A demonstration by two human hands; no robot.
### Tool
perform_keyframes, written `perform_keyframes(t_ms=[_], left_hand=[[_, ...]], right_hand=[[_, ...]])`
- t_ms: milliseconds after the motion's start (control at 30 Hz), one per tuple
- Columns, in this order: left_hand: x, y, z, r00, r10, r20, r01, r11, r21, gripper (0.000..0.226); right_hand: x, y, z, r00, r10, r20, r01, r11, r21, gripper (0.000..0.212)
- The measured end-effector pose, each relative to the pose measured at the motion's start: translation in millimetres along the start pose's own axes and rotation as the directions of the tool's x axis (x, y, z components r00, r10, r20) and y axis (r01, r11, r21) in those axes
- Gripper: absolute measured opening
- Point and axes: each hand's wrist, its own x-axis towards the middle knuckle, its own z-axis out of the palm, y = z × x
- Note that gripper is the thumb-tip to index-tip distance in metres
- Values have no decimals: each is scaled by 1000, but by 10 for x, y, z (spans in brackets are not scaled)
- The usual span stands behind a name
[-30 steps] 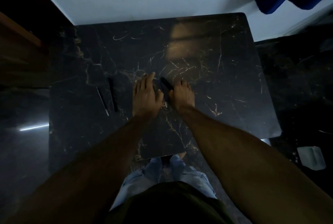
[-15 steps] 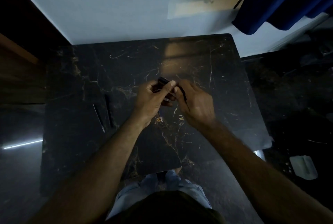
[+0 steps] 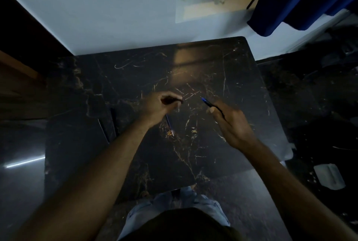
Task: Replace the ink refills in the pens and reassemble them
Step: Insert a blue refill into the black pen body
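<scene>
My left hand (image 3: 157, 106) is closed around a dark pen part above the middle of the black marble table (image 3: 242, 124); a thin blue refill (image 3: 169, 124) sticks out below the fist toward me. My right hand (image 3: 230, 124) grips a slim dark pen barrel with a blue tip (image 3: 206, 102), pointing up and left. The two hands are apart, with a gap between them. Further left on the table lie a thin pale refill (image 3: 103, 130) and a dark pen body (image 3: 114, 119), side by side.
A pale wall runs behind the table. A blue curtain (image 3: 302, 0) hangs at the upper right. On the dark floor to the right lies a whitish object (image 3: 329, 176). My knees in blue jeans (image 3: 174, 202) are at the table's near edge.
The hands lifted a pen from the table, worked it together, and have now pulled apart, each holding one part. The camera has tilted upward.
</scene>
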Motion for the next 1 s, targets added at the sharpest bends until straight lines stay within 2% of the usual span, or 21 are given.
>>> perform_keyframes(t_ms=[100, 200, 300, 400, 500, 600, 633, 667, 733, 767, 833, 900, 933, 1000], left_hand=[[106, -253, 142, 989, 61, 132, -110, 908, 403, 18], [146, -392, 239, 968, 188, 165, -250, 740, 624, 18], [167, -504, 300, 953, 244, 182, -301, 663, 685, 16], [177, -594, 308, 955, 240, 176, -293, 664, 688, 18], [194, -638, 289, 953, 262, 151, -289, 649, 703, 18], [168, -575, 276, 958, 240, 158, -280, 652, 705, 28], [141, -507, 279, 964, 234, 122, -253, 688, 680, 32], [105, -387, 279, 976, 213, 46, -196, 768, 610, 33], [27, -27, 236, 991, 59, -121, -23, 959, 284, 30], [-33, 200, 193, 992, 3, -123, 8, 996, 92, 29], [-187, 656, 62, 996, 79, -38, -84, 977, -194, 30], [-394, 1134, -88, 970, 235, 56, -194, 896, -399, 32], [-483, 1350, -145, 953, 299, 53, -251, 872, -420, 32], [-606, 1718, -258, 922, 379, -75, -382, 869, -315, 28]], right_hand=[[-35, -116, -17, 998, -64, -21, 66, 989, 133, 40], [-32, -195, -37, 997, -76, -32, 80, 986, 146, 36], [-81, -152, -71, 1000, 17, -10, -14, 969, 246, 27], [-157, -98, -96, 997, 81, 16, -80, 914, 397, 24], [-215, -83, -98, 991, 126, 34, -128, 881, 455, 26], [-251, -139, -93, 984, 179, -4, -145, 815, 561, 21], [-253, -170, -104, 978, 207, -22, -148, 767, 625, 18], [-252, -207, -122, 970, 239, -33, -151, 708, 690, 16], [-231, -278, -185, 955, 296, -35, -152, 584, 798, 18], [-207, -323, -227, 949, 315, -31, -148, 528, 836, 19], [-133, -449, -329, 946, 322, -26, -125, 438, 890, 20], [-35, -640, -460, 959, 282, -34, -73, 360, 930, 20], [15, -746, -534, 968, 250, -39, -47, 328, 944, 21], [120, -978, -693, 984, 171, -49, -3, 291, 957, 25]])
